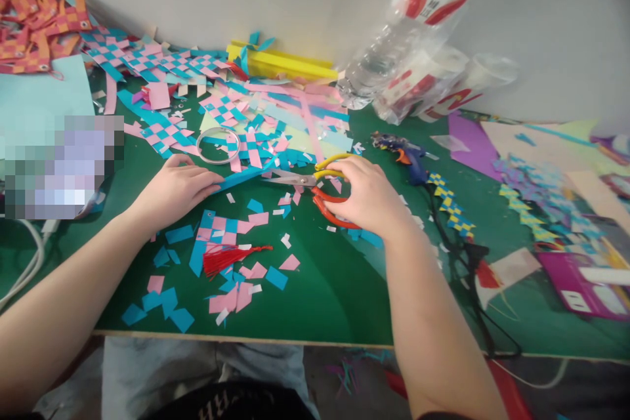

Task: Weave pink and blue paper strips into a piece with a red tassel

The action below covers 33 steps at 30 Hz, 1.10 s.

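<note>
Between the fingers of my left hand (180, 187) is a blue paper strip (246, 175), stretched toward the right. My right hand (369, 193) grips a pair of scissors (300, 180) with one yellow and one orange handle. The blades are parted and point left, close to the strip's right end. Below the strip lie a woven pink and blue paper piece (215, 230), a red tassel (229, 258) and many small pink and blue scraps (170, 302). A roll of clear tape (218, 146) rests just behind my left hand.
Woven pink and blue strips (167, 62) and a yellow folded paper (290, 65) lie along the wall. A water bottle (394, 46) and a blue glue gun (413, 161) are at right. A blurred-out phone (63, 167) sits left, with orange woven paper figures (44, 26) behind.
</note>
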Tool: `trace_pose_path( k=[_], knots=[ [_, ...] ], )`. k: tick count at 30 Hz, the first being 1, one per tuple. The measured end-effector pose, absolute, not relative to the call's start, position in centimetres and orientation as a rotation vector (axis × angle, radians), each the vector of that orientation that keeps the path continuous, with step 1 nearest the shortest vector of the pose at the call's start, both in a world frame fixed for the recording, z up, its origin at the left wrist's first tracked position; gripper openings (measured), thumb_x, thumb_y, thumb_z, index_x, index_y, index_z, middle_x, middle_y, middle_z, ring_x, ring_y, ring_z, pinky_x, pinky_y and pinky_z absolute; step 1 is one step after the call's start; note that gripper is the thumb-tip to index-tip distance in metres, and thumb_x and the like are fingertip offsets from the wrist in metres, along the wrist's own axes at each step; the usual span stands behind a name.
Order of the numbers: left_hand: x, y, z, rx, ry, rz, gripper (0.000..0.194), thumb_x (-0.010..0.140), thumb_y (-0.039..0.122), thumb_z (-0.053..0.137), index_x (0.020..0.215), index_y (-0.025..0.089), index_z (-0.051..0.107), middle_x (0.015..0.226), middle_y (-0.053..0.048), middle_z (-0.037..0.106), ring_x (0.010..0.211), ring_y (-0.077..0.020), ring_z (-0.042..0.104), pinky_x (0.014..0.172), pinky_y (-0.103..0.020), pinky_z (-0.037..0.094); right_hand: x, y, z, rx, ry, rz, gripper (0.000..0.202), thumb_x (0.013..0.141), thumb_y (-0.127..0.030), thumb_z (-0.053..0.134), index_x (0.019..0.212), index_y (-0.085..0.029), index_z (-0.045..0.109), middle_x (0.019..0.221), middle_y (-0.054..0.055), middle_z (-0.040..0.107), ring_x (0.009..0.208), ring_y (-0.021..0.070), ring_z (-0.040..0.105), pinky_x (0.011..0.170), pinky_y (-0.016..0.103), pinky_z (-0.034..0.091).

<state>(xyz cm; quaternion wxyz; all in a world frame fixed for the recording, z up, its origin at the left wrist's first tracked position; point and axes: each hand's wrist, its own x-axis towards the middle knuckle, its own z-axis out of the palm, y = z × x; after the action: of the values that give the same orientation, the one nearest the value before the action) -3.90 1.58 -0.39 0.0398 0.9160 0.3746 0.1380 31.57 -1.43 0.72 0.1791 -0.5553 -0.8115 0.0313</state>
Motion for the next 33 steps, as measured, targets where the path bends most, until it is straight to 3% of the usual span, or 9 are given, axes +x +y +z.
trace_pose_path(
  k=[22, 33],
  knots=[
    [-3.64, 1.42, -0.72, 2.881, 0.97, 0.608, 0.034, 0.102, 0.038, 0.041, 0.108, 0.021, 0.07, 0.092, -0.003, 0.075, 0.079, -0.0168, 0.065, 0.095, -0.037, 0.042, 31.69, -1.25, 0.31, -1.57, -2.312, 0.035, 0.039, 0.075, -0.038, 0.07, 0.109, -0.021, 0.058, 0.114, 0.011, 0.066, 0.112, 0.0324, 0.06, 0.096, 0.05, 0.045],
    [-3.04, 1.0, -0.13, 2.954, 0.923, 0.549, 0.039, 0.104, 0.037, 0.036, 0.109, 0.017, 0.068, 0.094, -0.005, 0.075, 0.081, -0.0176, 0.067, 0.09, -0.036, 0.045, 30.78, -1.8, 0.94, -1.496, -2.368, 0.308, 0.035, 0.075, -0.036, 0.072, 0.105, -0.024, 0.059, 0.12, 0.008, 0.066, 0.116, 0.03, 0.059, 0.1, 0.05, 0.045]
  ],
)
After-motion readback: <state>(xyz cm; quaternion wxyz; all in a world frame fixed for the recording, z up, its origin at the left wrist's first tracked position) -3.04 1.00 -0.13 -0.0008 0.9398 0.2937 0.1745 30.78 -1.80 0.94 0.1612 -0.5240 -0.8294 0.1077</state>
